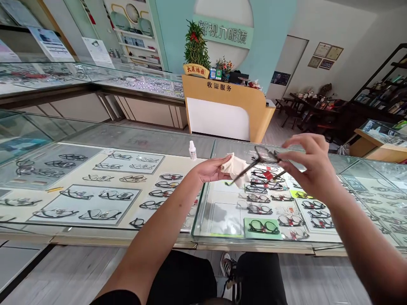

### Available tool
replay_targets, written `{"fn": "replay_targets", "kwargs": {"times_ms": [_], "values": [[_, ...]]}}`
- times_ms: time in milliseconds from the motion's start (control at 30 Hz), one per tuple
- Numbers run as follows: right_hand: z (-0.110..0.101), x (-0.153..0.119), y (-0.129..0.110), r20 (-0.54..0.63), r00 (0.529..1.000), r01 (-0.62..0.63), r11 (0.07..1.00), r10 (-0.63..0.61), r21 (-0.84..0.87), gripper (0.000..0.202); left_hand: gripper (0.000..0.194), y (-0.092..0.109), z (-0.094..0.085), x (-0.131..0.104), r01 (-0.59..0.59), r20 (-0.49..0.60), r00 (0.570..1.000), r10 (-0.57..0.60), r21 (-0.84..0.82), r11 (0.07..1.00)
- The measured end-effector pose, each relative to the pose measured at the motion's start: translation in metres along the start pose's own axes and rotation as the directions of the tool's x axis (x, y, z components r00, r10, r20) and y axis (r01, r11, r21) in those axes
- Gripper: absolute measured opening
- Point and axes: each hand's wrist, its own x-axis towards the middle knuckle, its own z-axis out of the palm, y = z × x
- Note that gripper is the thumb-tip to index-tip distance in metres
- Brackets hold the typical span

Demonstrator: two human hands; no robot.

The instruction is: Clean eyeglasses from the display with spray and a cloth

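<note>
My right hand [307, 163] pinches a pair of dark-framed eyeglasses [267, 155] by one side, holding them up over the glass counter. One temple arm points down and left, toward my other hand, and a small red tag [268, 175] shows near the frame. A crumpled cream cleaning cloth [235, 166] is gripped in my left hand [213, 169], just left of the eyeglasses. Beyond my left hand, a small white bottle [192, 150] stands upright on the counter top.
Under the glass of the display counter [203, 203] lie rows of eyeglasses, some on grey trays and one on a green card [262, 228]. Across the aisle stands a wooden cashier desk [226, 91] with a potted plant [196, 48] on it. More display cases [143, 84] line the left.
</note>
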Motion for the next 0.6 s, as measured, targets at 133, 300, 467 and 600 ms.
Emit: {"fn": "replay_targets", "kwargs": {"times_ms": [133,300,467,600], "values": [[0.000,-0.003,-0.013,0.253,0.949,0.238,0.954,-0.189,-0.182,0.014,0.035,0.001,0.003,-0.003,0.010,0.030,0.999,-0.012,0.049,0.999],[0.013,0.000,-0.038,0.363,0.878,0.430,0.849,-0.313,-0.307,0.022,0.045,-0.004,0.011,-0.006,0.015,0.092,0.995,-0.031,0.172,0.985],[0.033,0.014,-0.050,0.368,0.831,0.543,0.752,-0.417,-0.374,0.025,0.044,-0.008,0.021,-0.012,0.000,0.185,0.982,-0.044,0.229,0.973],[0.049,0.018,-0.050,0.288,0.871,0.481,0.814,-0.399,-0.326,0.036,0.040,-0.008,0.024,-0.008,-0.050,0.151,0.988,0.019,0.202,0.978]]}}
